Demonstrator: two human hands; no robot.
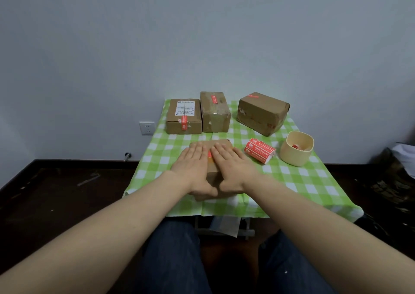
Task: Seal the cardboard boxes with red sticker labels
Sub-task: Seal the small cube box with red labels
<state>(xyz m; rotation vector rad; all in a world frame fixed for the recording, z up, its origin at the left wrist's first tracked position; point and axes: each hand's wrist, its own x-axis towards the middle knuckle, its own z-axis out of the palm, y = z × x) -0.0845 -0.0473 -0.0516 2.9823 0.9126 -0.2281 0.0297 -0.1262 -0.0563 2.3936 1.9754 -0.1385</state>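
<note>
At the far left, a white wall socket (147, 128) sits low on the wall, beside the table's green checked cloth (314, 181). At the back left of the cloth stands a cardboard box with a white shipping label (184, 119), and a red sticker runs over its top and down its front. Your left hand (193, 165) lies flat on the nearest box (213, 176), which sits at the middle of the cloth close to you. The fingers are straight and close together on the lid, and the thumb drops over the near face. A red sticker label (210, 154) shows in the gap between your two hands, on the lid. Behind it, the middle back box (215, 113) touches the labelled one and carries a red sticker on top. Your right hand (231, 165) mirrors the left, with flat, straight fingers pressed to the lid and the thumb on the near face. Just right of it lies the roll of red stickers (260, 151) on its side. The third back box (262, 114) stands apart and angled, with a red sticker on top. A cream cup (296, 147) with red scraps inside stands near the right edge.
</note>
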